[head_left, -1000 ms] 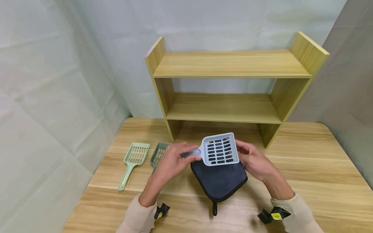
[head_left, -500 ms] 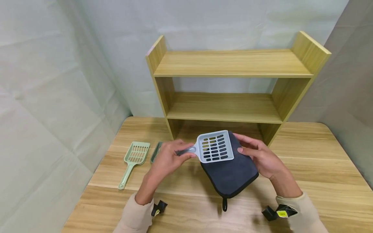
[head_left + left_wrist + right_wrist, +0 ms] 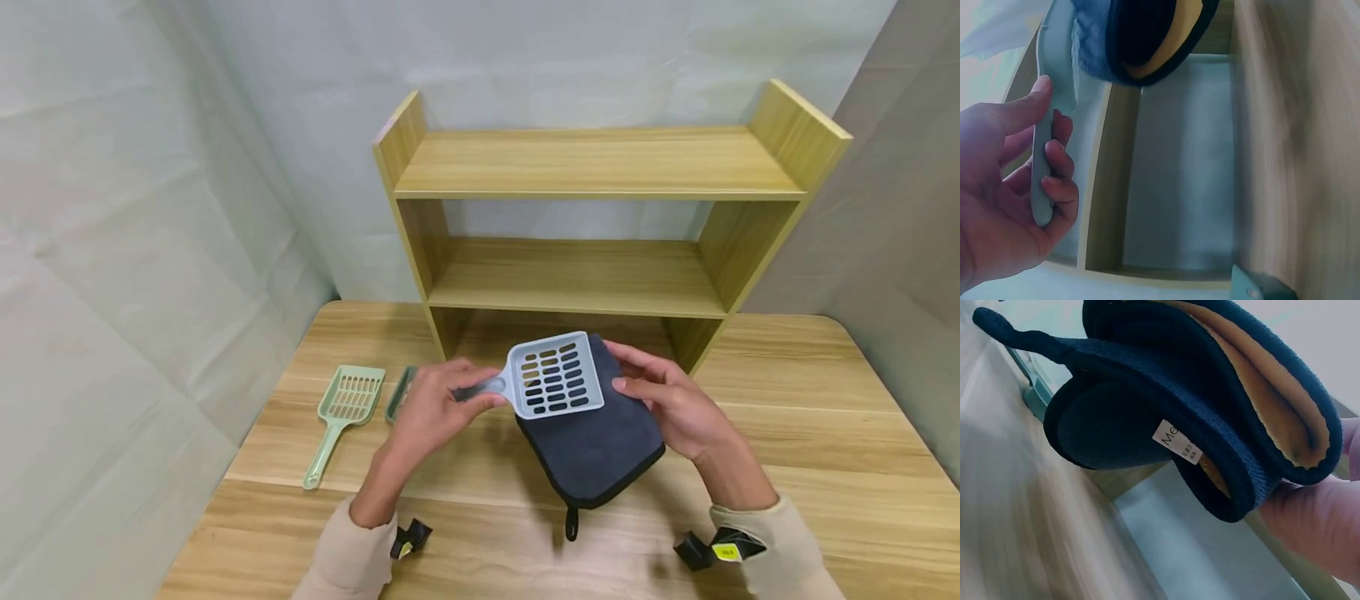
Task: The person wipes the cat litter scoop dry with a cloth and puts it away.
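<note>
We find the left hand (image 3: 431, 408) gripping the grey litter scoop (image 3: 543, 375) by its handle (image 3: 1042, 169), presumably freeing the blade (image 3: 565, 377), and the right hand (image 3: 678, 408) pinching the navy pot holder (image 3: 600, 450).

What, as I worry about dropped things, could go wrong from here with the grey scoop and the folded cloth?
The folded cloth could slip open: the right hand grips one side and its layers gape. The grey scoop could catch on it, as the two overlap in the head view, though contact is unclear. The left hand, if lowered, may knock the dark green scoop partly hidden behind it.
</note>
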### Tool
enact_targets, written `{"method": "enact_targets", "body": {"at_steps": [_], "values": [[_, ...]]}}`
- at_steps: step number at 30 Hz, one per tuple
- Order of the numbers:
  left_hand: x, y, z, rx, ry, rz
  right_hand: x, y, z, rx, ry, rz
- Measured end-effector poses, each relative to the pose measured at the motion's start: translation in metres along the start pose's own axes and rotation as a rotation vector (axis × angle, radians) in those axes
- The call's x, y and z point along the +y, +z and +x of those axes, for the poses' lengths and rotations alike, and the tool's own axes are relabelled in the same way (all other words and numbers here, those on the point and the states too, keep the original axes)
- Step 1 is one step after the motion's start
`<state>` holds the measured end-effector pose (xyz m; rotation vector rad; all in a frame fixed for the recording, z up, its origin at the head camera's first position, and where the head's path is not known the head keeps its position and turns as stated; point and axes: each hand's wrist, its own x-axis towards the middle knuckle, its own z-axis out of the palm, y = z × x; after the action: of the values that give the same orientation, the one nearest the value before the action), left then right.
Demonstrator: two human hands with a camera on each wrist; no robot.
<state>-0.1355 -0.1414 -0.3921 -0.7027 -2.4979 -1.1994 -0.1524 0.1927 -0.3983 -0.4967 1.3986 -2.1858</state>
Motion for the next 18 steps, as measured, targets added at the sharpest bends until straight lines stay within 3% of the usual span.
{"method": "enact_targets", "body": {"at_steps": [5,12,18], "values": [[0.002,0.006,-0.001,-0.012,-0.016,-0.018,0.009,0.004,0.003,0.010,-0.012,-0.005],[0.006,0.011,-0.001,-0.042,-0.037,-0.032,0.024,0.006,0.006,-0.053,-0.053,-0.021],[0.004,0.008,-0.001,-0.031,-0.046,-0.033,0.019,0.007,0.005,-0.044,-0.060,-0.004]]}}
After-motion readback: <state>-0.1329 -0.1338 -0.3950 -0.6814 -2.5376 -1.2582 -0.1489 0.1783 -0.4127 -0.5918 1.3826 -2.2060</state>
